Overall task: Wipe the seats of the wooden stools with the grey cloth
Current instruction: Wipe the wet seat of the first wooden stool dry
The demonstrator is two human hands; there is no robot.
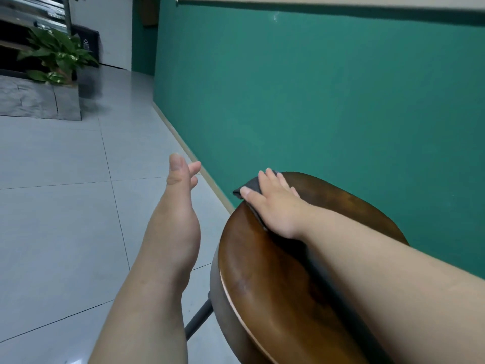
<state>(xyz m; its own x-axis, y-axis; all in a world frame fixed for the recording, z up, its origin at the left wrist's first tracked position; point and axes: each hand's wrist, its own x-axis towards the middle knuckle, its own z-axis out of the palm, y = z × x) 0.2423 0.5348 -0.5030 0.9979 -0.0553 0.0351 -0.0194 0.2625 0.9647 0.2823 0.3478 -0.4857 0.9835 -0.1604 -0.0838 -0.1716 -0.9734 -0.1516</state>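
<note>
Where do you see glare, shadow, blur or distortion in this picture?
Head view: the wide lens tilts and bends the top edge of the green wall; the glossy floor tiles carry a dim reflection beside the plant, which looks soft; a pale sheen streaks the stool seat, with dark shadow under the right forearm; the left hand and right hand look sharp.

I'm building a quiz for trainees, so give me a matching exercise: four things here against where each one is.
1 grey cloth
2 left hand
3 right hand
4 plant

A flat on the cloth
B beside the dark mat
C on the stool seat's far edge
D open, over the floor tiles

Pairs: 1-C, 2-D, 3-A, 4-B
</note>
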